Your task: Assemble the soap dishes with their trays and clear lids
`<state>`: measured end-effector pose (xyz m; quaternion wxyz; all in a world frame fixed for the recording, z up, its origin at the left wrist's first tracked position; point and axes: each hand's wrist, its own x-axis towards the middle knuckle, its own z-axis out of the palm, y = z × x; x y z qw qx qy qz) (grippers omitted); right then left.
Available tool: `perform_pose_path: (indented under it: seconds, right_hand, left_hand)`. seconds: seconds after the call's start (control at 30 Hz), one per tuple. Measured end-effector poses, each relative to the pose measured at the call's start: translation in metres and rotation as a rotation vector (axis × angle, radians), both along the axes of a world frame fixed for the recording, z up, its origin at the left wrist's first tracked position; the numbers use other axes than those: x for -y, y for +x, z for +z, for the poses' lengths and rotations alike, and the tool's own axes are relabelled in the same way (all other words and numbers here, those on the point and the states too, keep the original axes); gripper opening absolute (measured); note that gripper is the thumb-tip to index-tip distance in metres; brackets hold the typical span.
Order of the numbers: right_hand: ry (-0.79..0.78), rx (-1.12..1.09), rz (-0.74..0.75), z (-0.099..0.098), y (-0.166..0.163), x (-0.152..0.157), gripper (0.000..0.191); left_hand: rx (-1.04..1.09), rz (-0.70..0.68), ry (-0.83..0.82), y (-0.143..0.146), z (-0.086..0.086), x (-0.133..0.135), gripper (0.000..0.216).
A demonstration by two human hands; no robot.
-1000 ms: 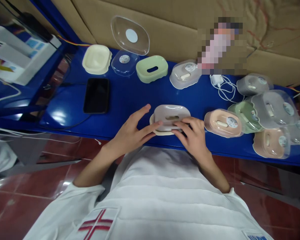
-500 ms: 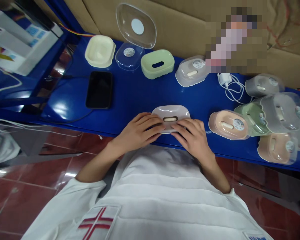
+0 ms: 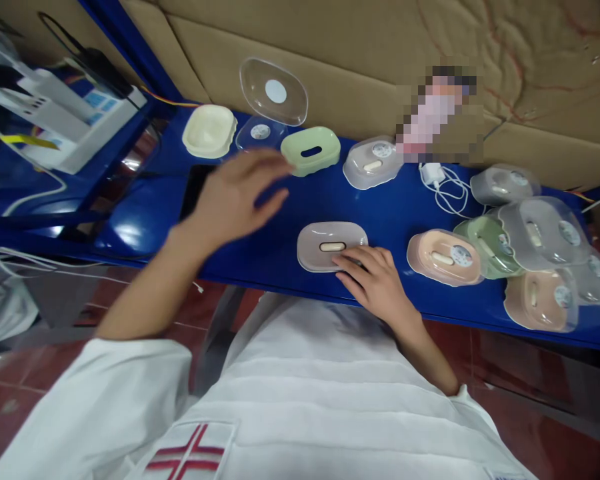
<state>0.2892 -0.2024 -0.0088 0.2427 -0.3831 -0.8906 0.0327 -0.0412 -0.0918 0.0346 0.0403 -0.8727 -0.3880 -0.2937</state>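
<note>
A pinkish-grey plastic dish lies near the front edge of the blue table, with a cream capsule-shaped piece set in its middle slot. My right hand grips the dish at its front right corner, fingers over the rim. Raised to the left, my left hand is open, somewhat blurred, with thumb and fingers apart and nothing between them. Its fingertips appear close to a light green dish with an open oval slot; contact cannot be told. Behind that hand a black phone-like device is partly hidden.
Along the back stand a cream dish, a clear lid leaning on cardboard, and a lidded grey dish. A white cable lies coiled right of them. Several lidded dishes, including a peach one, crowd the right. A power strip is at left.
My left hand has let go of the pinkish-grey dish and moved up and left, its fingers spreading. My right hand stays at the dish. The camera view has shifted slightly.
</note>
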Motion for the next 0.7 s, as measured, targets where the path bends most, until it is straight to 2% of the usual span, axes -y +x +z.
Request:
perform_pose_path:
  seconds: [0.07,0.13,0.2,0.27,0.33,0.4,0.47,0.6,0.63,0.7]
  right_hand:
    - [-0.004,0.0,0.001,-0.001,0.001,0.0,0.028]
    - [-0.015,0.005,0.004,-0.001,0.001,0.001,0.029]
    - [-0.027,0.009,0.009,-0.001,0.001,0.001,0.03]
    - [-0.036,0.003,0.01,-0.001,0.001,0.002,0.03]
    - [-0.039,-0.007,0.012,0.0,0.001,0.002,0.029]
    - [-0.038,-0.01,0.014,0.0,0.001,0.001,0.029]
    - [-0.034,-0.002,0.018,0.0,0.001,0.001,0.03]
    - [-0.041,0.008,0.018,0.0,0.002,0.001,0.032]
    - [-0.045,0.006,0.017,-0.001,0.002,0.001,0.033]
    - [-0.049,0.007,0.019,-0.001,0.002,0.001,0.033]
  left_hand:
    - [0.015,0.236,-0.048,-0.024,0.005,-0.066,0.077]
    - [0.009,0.416,-0.051,-0.047,-0.002,-0.134,0.112]
    - [-0.02,0.481,-0.029,-0.062,-0.018,-0.191,0.128]
    - [-0.028,0.536,0.011,-0.07,-0.034,-0.227,0.126]
    - [-0.025,0.569,0.022,-0.073,-0.044,-0.244,0.105]
    - [-0.006,0.59,0.007,-0.075,-0.047,-0.251,0.089]
    - [0.019,0.612,-0.026,-0.077,-0.043,-0.254,0.092]
    - [0.03,0.612,-0.042,-0.072,-0.038,-0.26,0.118]
    - [0.027,0.594,-0.039,-0.068,-0.039,-0.261,0.116]
    - [0.02,0.558,-0.049,-0.058,-0.044,-0.262,0.097]
